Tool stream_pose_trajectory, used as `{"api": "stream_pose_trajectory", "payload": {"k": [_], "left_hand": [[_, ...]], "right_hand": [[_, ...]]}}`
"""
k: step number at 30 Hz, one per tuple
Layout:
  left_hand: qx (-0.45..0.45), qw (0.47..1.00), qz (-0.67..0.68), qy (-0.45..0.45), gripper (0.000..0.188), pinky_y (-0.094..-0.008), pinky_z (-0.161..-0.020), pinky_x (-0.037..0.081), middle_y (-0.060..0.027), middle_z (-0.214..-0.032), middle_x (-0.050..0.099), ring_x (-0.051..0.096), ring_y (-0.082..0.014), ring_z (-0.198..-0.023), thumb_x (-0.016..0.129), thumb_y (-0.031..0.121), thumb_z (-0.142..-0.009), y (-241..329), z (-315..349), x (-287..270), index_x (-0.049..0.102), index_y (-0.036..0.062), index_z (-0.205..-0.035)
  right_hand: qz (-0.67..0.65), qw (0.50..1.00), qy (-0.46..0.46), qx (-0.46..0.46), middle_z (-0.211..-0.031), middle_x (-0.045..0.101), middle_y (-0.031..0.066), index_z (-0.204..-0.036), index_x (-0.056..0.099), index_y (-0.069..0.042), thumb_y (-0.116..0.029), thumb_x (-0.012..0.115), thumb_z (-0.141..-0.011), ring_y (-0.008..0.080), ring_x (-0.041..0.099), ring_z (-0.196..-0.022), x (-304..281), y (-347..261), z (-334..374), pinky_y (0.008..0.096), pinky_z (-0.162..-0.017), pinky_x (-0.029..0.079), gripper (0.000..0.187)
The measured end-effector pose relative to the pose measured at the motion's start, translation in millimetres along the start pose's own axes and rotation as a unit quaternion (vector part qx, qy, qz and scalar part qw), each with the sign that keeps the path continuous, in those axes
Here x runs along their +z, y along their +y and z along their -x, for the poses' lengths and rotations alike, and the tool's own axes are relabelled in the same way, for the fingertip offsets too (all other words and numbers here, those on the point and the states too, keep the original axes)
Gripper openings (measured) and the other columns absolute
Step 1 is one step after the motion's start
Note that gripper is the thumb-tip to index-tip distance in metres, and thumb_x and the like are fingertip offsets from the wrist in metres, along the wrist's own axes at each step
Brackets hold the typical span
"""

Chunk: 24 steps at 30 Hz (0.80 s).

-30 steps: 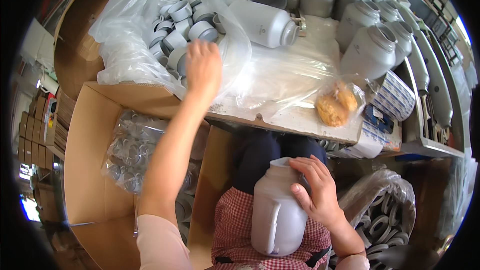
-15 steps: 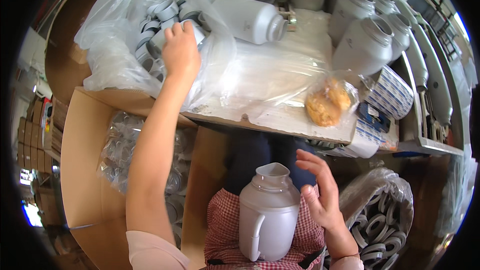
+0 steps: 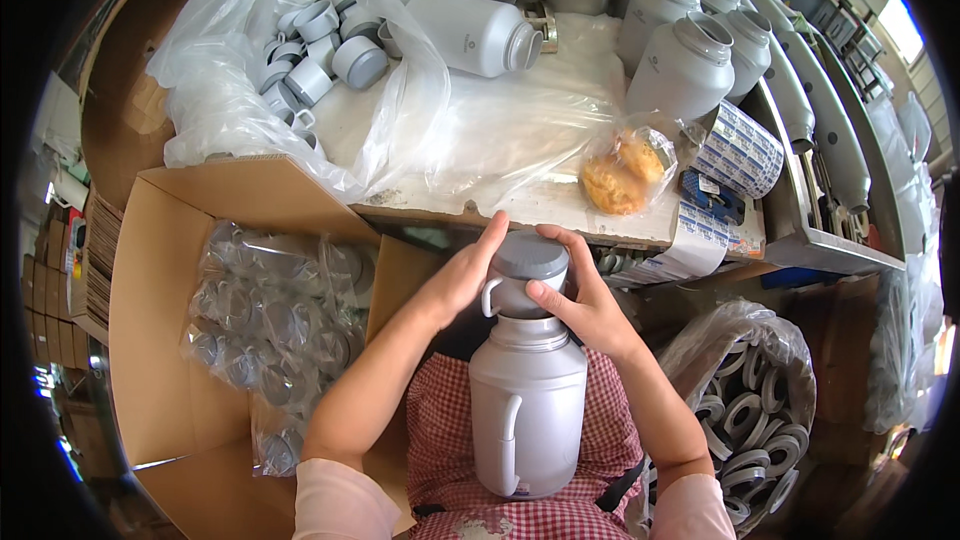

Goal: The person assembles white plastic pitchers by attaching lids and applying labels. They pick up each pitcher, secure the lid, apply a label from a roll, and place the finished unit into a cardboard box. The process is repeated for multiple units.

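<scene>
You hold a tall grey plastic jug (image 3: 527, 410) with side handle upright on your lap; a grey cup-shaped cap (image 3: 527, 270) sits on its mouth.

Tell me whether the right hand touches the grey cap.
Touching: the head view shows the right hand with fingers against the grey cap atop the grey jug.

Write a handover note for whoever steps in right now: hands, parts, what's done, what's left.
Left hand: on the left side of the grey cap, holding it.
Right hand: on the cap's right side, fingers across its front.
Cap sits on the neck of the grey jug, which stands upright on the lap.
More caps in the clear bag on the table; uncapped jugs at the back right.
Done: cap placed on this jug.
Left: whether it is fully seated cannot be told; the other jugs have no caps.
</scene>
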<state>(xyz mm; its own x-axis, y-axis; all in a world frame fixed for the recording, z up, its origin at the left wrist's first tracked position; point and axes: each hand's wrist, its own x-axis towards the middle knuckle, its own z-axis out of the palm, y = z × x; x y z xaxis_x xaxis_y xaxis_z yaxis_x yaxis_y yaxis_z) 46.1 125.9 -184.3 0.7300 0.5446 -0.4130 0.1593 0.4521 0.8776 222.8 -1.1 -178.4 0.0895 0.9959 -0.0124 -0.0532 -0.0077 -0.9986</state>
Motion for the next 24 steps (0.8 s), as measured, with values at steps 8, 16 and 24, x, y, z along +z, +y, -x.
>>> {"api": "stream_pose_trajectory", "payload": {"k": [8, 16, 24], "left_hand": [[0.229, 0.971, 0.005, 0.074, 0.077, -0.038, -0.125, 0.027, -0.0133, -0.159, 0.047, 0.041, -0.0227, -0.148, 0.015, 0.057, -0.114, -46.2, 33.7, 31.3, 0.039, -0.001, -0.158], [0.256, 0.966, 0.001, 0.04, 0.091, -0.0372, -0.121, 0.032, -0.0126, -0.15, 0.055, 0.049, -0.0223, -0.139, 0.005, 0.067, -0.109, -41.3, 38.1, 32.2, 0.051, -0.0009, -0.149], [0.26, 0.962, -0.025, 0.073, 0.083, -0.0371, -0.112, 0.042, -0.0169, -0.133, 0.065, 0.061, -0.0261, -0.125, 0.01, 0.056, -0.114, -42.1, 47.0, 39.3, 0.065, -0.0036, -0.13]], "right_hand": [[-0.068, 0.988, 0.058, 0.125, -0.14, 0.054, 0.0124, -0.155, 0.038, -0.007, -0.043, 0.049, -0.112, 0.0192, 0.049, -0.131, 9.3, -2.3, 18.8, 0.0324, -0.114, 0.036, 0.057], [-0.144, 0.982, 0.041, 0.113, -0.131, 0.055, 0.0095, -0.15, 0.041, -0.008, -0.037, 0.05, -0.11, 0.0166, 0.049, -0.123, 16.0, 10.1, 27.5, 0.0316, -0.11, 0.038, 0.049], [-0.094, 0.987, 0.084, 0.103, -0.124, 0.058, 0.0059, -0.136, 0.051, -0.005, -0.031, 0.051, -0.101, 0.0139, 0.052, -0.117, 19.1, 6.7, 39.0, 0.0291, -0.105, 0.04, 0.043]]}}
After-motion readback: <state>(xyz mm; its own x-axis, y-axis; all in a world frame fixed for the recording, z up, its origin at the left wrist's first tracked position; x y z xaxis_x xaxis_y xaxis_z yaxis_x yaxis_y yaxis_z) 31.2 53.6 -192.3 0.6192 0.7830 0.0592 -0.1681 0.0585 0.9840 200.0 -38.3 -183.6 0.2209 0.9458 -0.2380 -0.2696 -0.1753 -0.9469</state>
